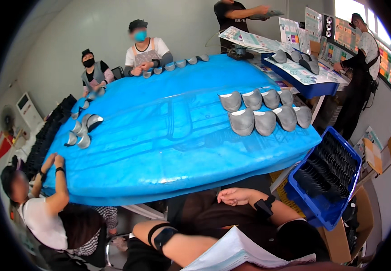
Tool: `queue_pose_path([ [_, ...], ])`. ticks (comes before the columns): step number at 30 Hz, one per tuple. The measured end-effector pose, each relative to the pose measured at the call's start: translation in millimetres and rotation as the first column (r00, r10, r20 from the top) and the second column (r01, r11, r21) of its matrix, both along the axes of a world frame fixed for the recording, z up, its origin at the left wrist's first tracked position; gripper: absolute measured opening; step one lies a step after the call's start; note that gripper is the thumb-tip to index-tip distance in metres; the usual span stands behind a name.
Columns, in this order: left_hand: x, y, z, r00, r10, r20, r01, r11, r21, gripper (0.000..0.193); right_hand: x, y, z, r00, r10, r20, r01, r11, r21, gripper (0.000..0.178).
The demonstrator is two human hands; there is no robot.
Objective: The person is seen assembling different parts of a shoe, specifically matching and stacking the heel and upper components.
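My right hand [233,197] rests over my dark apron in front of the table edge. Its fingers are loosely curled together, with nothing in them. Lower left of it, my left hand [140,228] lies beyond a black wristband, its fingers out of sight. Pale pleated material [231,253] in the foreground covers part of that forearm. Neither hand touches the table, which is covered in blue plastic [159,158]. Nearest my right hand, grey cup-shaped pieces [241,122] with white inner edges stand in two rows at the table's right end.
A blue crate [297,198] full of dark curved pieces stands right, above a cardboard box [362,221]. More grey pieces [85,128] lie left. Co-workers sit around the table; one [46,217] is close on my left. A blue tray [301,83] stands back right.
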State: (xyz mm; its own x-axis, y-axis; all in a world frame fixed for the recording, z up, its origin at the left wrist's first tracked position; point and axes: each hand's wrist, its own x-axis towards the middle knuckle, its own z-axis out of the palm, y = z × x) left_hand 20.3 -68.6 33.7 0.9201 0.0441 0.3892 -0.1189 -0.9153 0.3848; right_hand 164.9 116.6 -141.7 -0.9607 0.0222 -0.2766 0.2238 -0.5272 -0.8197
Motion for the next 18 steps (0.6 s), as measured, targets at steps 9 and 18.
queue_pose_path([
  [9,-68,-50,26,-0.189,-0.435,0.88,-0.199,0.895,0.4,0.039,-1,-1,-1,0.998,-0.008,-0.069,0.007,1.0,-0.014,0.017],
  [18,-32,109,-108,0.815,0.573,-0.088,-0.257,0.222,-0.941,0.017,1,1,-10,0.996,-0.089,-0.012,0.089,0.996,-0.024,0.018],
])
